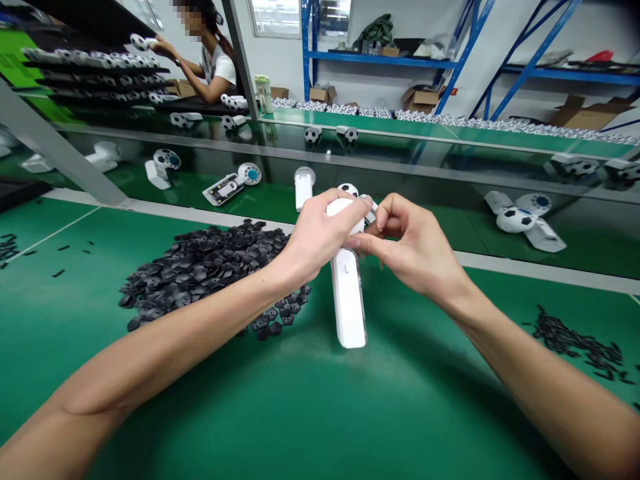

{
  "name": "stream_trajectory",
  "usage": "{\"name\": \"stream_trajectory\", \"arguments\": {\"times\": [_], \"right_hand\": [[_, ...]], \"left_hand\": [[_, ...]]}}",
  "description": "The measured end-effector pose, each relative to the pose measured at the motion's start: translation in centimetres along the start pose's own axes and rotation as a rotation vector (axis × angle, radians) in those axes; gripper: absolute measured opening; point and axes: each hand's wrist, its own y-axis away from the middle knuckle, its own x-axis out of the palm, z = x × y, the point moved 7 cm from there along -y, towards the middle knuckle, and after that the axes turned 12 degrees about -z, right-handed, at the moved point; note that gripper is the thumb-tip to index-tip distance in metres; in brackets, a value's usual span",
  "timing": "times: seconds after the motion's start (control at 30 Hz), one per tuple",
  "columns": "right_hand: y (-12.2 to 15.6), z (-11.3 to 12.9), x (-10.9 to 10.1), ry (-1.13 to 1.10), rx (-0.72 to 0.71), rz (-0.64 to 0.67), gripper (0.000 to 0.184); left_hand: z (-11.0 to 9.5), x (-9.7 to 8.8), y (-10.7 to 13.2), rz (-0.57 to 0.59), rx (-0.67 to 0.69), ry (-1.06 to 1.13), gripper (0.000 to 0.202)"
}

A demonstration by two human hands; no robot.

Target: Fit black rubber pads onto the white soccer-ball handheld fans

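My left hand (325,230) is closed around the round head of a white plastic device (349,300). Its long white handle points down toward me, with a small raised knob near the top. My right hand (407,237) is pinched at the right side of that head, its thumb tip touching the edge. Whatever lies between the right fingers is too small or hidden to make out. Just behind my hands, a black-and-white football-patterned head (349,189) shows in part. To the left of my left hand spreads a heap of black pentagon-shaped pieces (210,270).
A conveyor belt (425,227) runs across beyond the bench (310,407), carrying white devices, one with an opened handle (225,190). Small black strips (575,340) lie at right. A co-worker (215,67) holds a device beside stacked trays (100,80). A slanted post (55,147) stands left.
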Motion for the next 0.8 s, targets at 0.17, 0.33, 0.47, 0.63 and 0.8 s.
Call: {"name": "stream_trajectory", "arguments": {"times": [0.17, 0.33, 0.47, 0.63, 0.8], "right_hand": [[0.0, 0.7, -0.5, 0.097, -0.122, -0.063, 0.062], [1.4, 2.2, -0.5, 0.398, -0.484, -0.296, 0.050], [1.7, 2.2, 0.2, 0.401, -0.563, -0.288, 0.044], [1.5, 2.4, -1.8, 0.153, -0.429, -0.425, 0.034], [3.2, -0.1, 4.6, 0.461, -0.438, 0.296, 0.013]], "left_hand": [[0.0, 0.2, 0.2, 0.032, -0.039, 0.008, 0.018], [-0.8, 0.0, 0.4, 0.017, -0.051, 0.085, 0.020], [-1.3, 0.2, 0.6, 0.060, -0.022, 0.079, 0.026], [-5.9, -3.0, -1.7, -0.066, 0.464, 0.104, 0.030], [-5.9, -8.8, -6.6, -0.424, 0.547, 0.116, 0.044]]}}
